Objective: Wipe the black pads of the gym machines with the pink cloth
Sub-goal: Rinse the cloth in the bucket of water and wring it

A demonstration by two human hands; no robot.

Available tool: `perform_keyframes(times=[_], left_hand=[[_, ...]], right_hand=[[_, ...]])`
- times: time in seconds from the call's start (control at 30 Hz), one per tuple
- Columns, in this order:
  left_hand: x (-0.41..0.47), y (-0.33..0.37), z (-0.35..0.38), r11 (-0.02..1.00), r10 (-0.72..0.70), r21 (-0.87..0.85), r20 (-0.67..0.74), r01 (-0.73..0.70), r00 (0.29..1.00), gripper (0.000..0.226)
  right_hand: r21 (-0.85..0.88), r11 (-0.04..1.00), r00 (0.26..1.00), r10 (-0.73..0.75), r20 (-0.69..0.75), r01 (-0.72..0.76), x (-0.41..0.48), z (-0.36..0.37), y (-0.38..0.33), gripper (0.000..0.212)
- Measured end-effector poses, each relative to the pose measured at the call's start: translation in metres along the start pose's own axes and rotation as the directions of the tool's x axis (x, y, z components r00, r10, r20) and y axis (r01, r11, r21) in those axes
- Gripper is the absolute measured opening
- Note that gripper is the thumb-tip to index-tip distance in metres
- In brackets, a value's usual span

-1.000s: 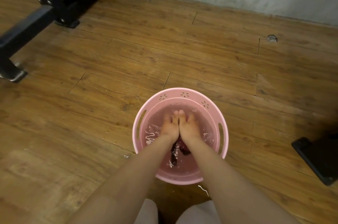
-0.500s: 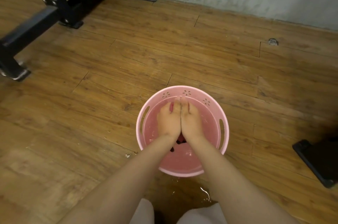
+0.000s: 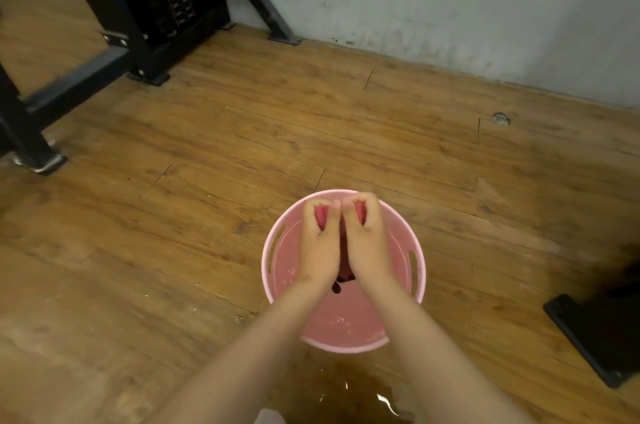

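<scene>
Over the pink basin (image 3: 346, 347), both hands are held side by side, backs up, thumbs nearly touching. The left hand (image 3: 318, 250) and the right hand (image 3: 367, 247) each curl their fingers tight round the cloth (image 3: 321, 215), clenching it between them. Bare forearms reach in from the bottom edge.

The cloth shows as deep pink folds bunched in the opening of each fist. A darker, soaked end hangs between the wrists, above the basin's inside.

The basin is round, smooth plastic with slot handles in its sides. It stands on a wood-grain plank floor (image 3: 173, 250), where a shiny puddle (image 3: 356, 389) lies at its near side. A black metal machine frame (image 3: 114, 8) stands far left by a scuffed grey wall (image 3: 450, 8).
</scene>
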State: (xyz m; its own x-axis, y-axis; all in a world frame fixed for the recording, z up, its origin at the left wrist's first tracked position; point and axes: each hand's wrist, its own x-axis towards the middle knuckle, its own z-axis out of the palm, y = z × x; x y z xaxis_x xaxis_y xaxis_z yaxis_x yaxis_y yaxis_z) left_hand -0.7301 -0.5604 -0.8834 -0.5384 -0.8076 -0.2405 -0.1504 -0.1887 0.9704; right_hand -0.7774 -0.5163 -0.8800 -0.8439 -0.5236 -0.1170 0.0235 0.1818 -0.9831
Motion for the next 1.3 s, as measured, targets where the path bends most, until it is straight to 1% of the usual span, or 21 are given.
perform_keyframes(times=[0.03, 0.07, 0.1, 0.2, 0.27, 0.33, 0.4, 0.43, 0.47, 0.5, 0.6, 0.67, 0.73, 0.77, 0.8, 0.83, 0.9, 0.97, 1.03, 1.2, 1.3], left_hand=[[0.000, 0.002, -0.001, 0.999, -0.026, -0.020, 0.005, 0.026, 1.000, 0.021], [0.000, 0.002, -0.002, 0.998, -0.042, -0.039, 0.015, 0.042, 0.999, 0.022], [0.000, 0.003, -0.003, 0.997, -0.047, -0.060, 0.029, 0.048, 0.998, 0.023], [-0.001, 0.005, 0.000, 0.995, -0.014, -0.095, 0.031, 0.016, 0.999, 0.025], [-0.002, 0.005, 0.004, 0.992, -0.021, -0.127, -0.024, 0.018, 1.000, 0.023], [-0.003, 0.007, 0.007, 0.991, -0.023, -0.135, -0.081, 0.011, 0.996, 0.014], [-0.002, 0.010, 0.009, 0.989, -0.021, -0.150, -0.139, 0.000, 0.990, 0.007], [-0.001, 0.013, 0.010, 0.986, -0.019, -0.166, -0.179, -0.011, 0.984, 0.007], [0.000, 0.018, 0.010, 0.984, -0.010, -0.176, -0.222, -0.030, 0.975, 0.010], [0.001, 0.023, 0.010, 0.978, 0.007, -0.199, -0.249, -0.058, 0.968, 0.014], [0.002, 0.032, 0.009, 0.964, 0.085, -0.229, -0.212, -0.134, 0.974, 0.020], [-0.001, 0.031, 0.008, 0.977, 0.139, -0.144, -0.129, -0.158, 0.982, 0.015], [-0.003, 0.024, 0.007, 0.968, 0.250, 0.037, -0.063, -0.248, 0.966, 0.009], [-0.003, 0.021, 0.007, 0.945, 0.306, 0.138, -0.044, -0.297, 0.951, 0.009], [-0.003, 0.017, 0.006, 0.920, 0.344, 0.214, -0.034, -0.329, 0.939, 0.013], [-0.004, 0.014, 0.005, 0.909, 0.358, 0.241, -0.032, -0.340, 0.933, 0.018], [-0.008, 0.011, 0.004, 0.926, 0.336, 0.195, -0.032, -0.324, 0.941, 0.034], [-0.011, 0.011, 0.004, 0.942, 0.302, 0.164, -0.029, -0.293, 0.953, 0.043], [-0.012, 0.010, 0.003, 0.939, 0.303, 0.181, -0.025, -0.294, 0.953, 0.043], [-0.007, 0.007, 0.001, 0.937, 0.284, 0.227, -0.054, -0.265, 0.957, 0.046], [-0.005, 0.006, -0.001, 0.934, 0.261, 0.263, -0.038, -0.243, 0.965, 0.046]], right_hand=[[0.045, 0.999, 1.000, 0.026, 0.017, -0.027, -0.001, -0.002, -0.003, 0.008], [0.080, 0.995, 0.998, 0.056, 0.040, -0.059, -0.002, -0.002, -0.004, 0.009], [0.103, 0.990, 0.993, 0.088, 0.077, -0.096, -0.004, -0.002, -0.006, 0.015], [0.113, 0.973, 0.967, 0.176, 0.186, -0.199, -0.008, 0.000, -0.009, 0.044], [0.142, 0.958, 0.955, 0.216, 0.203, -0.247, -0.007, 0.000, -0.008, 0.046], [0.165, 0.956, 0.960, 0.213, 0.179, -0.243, -0.007, 0.001, -0.006, 0.045], [0.154, 0.971, 0.982, 0.175, 0.066, -0.184, -0.007, 0.002, -0.002, 0.042], [0.187, 0.967, 0.985, 0.173, 0.015, -0.173, -0.009, 0.001, 0.000, 0.039], [0.236, 0.952, 0.980, 0.201, -0.001, -0.195, -0.010, 0.000, 0.002, 0.039], [0.280, 0.927, 0.967, 0.252, 0.022, -0.248, -0.012, -0.002, 0.004, 0.043], [0.344, 0.832, 0.901, 0.401, 0.168, -0.434, -0.013, -0.007, 0.004, 0.058], [0.388, 0.798, 0.888, 0.409, 0.212, -0.460, -0.012, -0.004, 0.000, 0.057], [0.311, 0.867, 0.920, 0.351, 0.175, -0.390, -0.011, 0.002, 0.000, 0.056], [0.262, 0.904, 0.941, 0.315, 0.122, -0.337, -0.010, 0.004, 0.001, 0.057], [0.220, 0.930, 0.955, 0.287, 0.072, -0.296, -0.010, 0.004, 0.002, 0.060], [0.183, 0.947, 0.964, 0.261, 0.045, -0.265, -0.009, 0.003, 0.004, 0.063], [0.086, 0.978, 0.981, 0.193, 0.003, -0.193, -0.007, 0.000, 0.004, 0.063], [0.020, 0.990, 0.990, 0.138, -0.027, -0.137, -0.006, 0.000, 0.003, 0.054], [0.006, 0.994, 0.993, 0.110, -0.044, -0.110, -0.007, 0.001, 0.003, 0.052], [0.014, 0.999, 0.999, 0.046, 0.004, -0.046, -0.010, 0.003, 0.005, 0.052], [-0.030, 1.000, 1.000, -0.009, 0.011, 0.009, -0.010, 0.005, 0.006, 0.051]])
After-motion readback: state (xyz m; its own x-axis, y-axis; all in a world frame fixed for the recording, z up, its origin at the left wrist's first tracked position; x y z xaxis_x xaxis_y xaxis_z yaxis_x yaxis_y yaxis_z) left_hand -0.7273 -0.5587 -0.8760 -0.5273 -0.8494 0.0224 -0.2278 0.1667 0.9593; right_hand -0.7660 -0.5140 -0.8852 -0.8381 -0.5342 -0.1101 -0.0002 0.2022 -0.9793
